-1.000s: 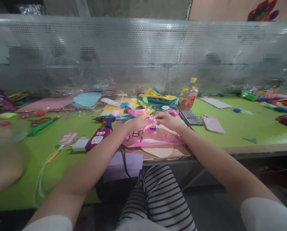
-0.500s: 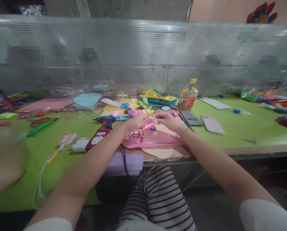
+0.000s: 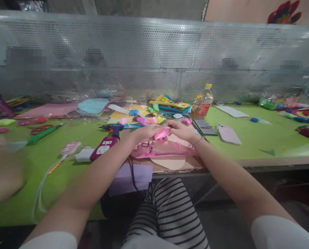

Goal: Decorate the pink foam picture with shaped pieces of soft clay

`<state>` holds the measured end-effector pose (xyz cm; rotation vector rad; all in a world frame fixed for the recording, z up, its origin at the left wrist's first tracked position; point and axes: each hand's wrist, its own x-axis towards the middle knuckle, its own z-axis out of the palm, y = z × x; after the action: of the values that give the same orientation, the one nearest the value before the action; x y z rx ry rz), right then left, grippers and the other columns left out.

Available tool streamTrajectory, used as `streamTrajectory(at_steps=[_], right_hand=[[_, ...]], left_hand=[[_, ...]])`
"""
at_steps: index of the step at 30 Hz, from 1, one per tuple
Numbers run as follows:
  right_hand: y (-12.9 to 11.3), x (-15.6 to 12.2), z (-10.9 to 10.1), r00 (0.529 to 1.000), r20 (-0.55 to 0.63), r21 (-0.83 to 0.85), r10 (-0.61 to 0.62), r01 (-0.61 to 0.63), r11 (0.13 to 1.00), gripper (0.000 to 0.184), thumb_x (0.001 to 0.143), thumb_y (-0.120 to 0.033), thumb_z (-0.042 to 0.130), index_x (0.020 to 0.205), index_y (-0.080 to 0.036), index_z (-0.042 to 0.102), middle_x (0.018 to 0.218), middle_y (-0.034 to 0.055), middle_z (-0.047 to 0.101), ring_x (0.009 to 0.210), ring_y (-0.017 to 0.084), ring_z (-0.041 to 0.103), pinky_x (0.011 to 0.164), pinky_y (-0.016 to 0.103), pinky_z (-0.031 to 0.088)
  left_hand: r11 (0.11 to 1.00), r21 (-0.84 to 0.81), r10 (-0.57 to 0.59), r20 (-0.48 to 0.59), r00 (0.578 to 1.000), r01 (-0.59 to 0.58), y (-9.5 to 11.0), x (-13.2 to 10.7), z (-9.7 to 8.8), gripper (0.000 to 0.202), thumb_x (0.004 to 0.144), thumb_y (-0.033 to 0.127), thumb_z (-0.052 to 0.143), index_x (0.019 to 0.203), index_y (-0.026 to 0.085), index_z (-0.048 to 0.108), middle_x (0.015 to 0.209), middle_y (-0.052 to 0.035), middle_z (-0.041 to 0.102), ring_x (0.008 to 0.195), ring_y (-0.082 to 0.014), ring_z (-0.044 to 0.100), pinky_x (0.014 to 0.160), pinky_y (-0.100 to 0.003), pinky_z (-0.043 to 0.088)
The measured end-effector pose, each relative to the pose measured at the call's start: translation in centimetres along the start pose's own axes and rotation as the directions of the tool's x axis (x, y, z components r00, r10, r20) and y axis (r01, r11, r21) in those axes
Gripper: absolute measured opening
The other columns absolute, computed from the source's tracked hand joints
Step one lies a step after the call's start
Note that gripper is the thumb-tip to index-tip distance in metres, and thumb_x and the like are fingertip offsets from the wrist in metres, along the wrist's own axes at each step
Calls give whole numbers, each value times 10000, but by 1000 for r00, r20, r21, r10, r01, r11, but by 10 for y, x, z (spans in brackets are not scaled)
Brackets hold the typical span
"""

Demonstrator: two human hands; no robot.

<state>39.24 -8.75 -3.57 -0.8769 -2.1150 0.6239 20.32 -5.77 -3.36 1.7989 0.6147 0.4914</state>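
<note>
My left hand (image 3: 147, 131) and my right hand (image 3: 179, 129) meet over the near edge of the green table (image 3: 247, 145). Both pinch a small pink lump of soft clay in clear wrap (image 3: 162, 133) between their fingertips. Under the hands lies a pink craft picture (image 3: 165, 150) on a tan foam sheet (image 3: 170, 162). More small clay pieces in pink, blue and yellow (image 3: 144, 120) lie just beyond the hands.
A drink bottle (image 3: 202, 102), a phone (image 3: 229, 134) and a dark card (image 3: 205, 126) lie to the right. A blue glue gun (image 3: 114, 129), a magenta power bank (image 3: 102, 148), a white charger (image 3: 83, 155) and green scissors (image 3: 41, 135) are left. A perforated metal screen (image 3: 154, 58) backs the table.
The pink clay piece has come up between both hands' fingertips and shows more plainly. The hands stay close together over the picture; the view shifted slightly.
</note>
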Motion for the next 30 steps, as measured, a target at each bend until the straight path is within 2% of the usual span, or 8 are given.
streamTrajectory(at_steps=[5, 8, 12, 15, 20, 22, 27, 30], right_hand=[[3, -2, -4, 1000, 30, -60, 8, -6, 998, 113, 776, -272, 512, 844, -182, 510, 730, -9, 510, 626, 116, 461, 567, 241, 368], [0, -2, -1, 999, 49, -161, 3, 5, 987, 57, 701, -189, 552, 725, -184, 500, 639, -34, 456, 584, 105, 405, 533, 229, 308], [-4, 0, 6, 998, 67, -249, -2, 19, 968, 139, 603, -91, 533, 616, -191, 438, 571, -51, 420, 533, 92, 342, 512, 234, 244], [-6, 1, 5, 999, 39, -263, -20, 29, 964, 149, 598, -78, 526, 612, -191, 430, 585, -40, 443, 545, 98, 355, 530, 243, 256], [-3, -1, -8, 995, -93, -203, -20, 1, 979, 155, 845, -208, 379, 705, -197, 445, 623, -12, 486, 579, 120, 461, 572, 253, 362], [-1, -2, -10, 994, -108, -176, -14, -5, 984, 168, 886, -255, 349, 795, -190, 474, 663, -5, 512, 593, 120, 494, 571, 249, 394], [0, -2, -5, 999, -27, -223, -23, 16, 975, 147, 785, -219, 517, 914, -169, 568, 763, 13, 569, 644, 127, 502, 579, 242, 386], [-5, -2, -2, 1000, 1, -283, -27, 26, 959, 74, 730, -156, 541, 799, -170, 566, 706, -1, 535, 625, 124, 460, 579, 243, 341]], left_hand=[[1000, 9, -16, -65, 998, 17, -1, -3, -6, 479, 782, 605, 557, 847, 134, 623, 622, -14, 570, 496, -102, 487, 477, -240, 396], [998, 48, -25, -79, 997, 29, -4, -5, -8, 412, 756, 543, 622, 863, 146, 642, 620, 1, 588, 493, -109, 504, 480, -237, 387], [998, 65, -13, -82, 997, 18, -5, -3, -4, 340, 723, 477, 679, 857, 165, 659, 665, -5, 632, 632, -153, 591, 576, -246, 426], [998, 57, -10, -93, 996, 15, -3, -2, -1, 383, 750, 529, 635, 795, 148, 651, 610, -13, 597, 614, -162, 577, 567, -266, 421], [999, 14, 32, -125, 992, -30, 3, 0, 1, 521, 808, 635, 492, 794, 128, 612, 646, -54, 584, 540, -121, 495, 524, -275, 396], [999, 20, 44, -136, 990, -41, 5, 0, 0, 553, 809, 660, 468, 791, 125, 611, 642, -57, 578, 530, -115, 477, 514, -274, 387], [995, 89, 57, -162, 985, -43, 3, -4, -4, 545, 734, 682, 556, 785, 143, 623, 616, -13, 548, 589, -136, 497, 531, -268, 384], [990, 138, 41, -165, 985, -18, 2, -6, -5, 535, 710, 681, 583, 713, 147, 610, 565, 6, 499, 541, -124, 453, 487, -260, 331]])
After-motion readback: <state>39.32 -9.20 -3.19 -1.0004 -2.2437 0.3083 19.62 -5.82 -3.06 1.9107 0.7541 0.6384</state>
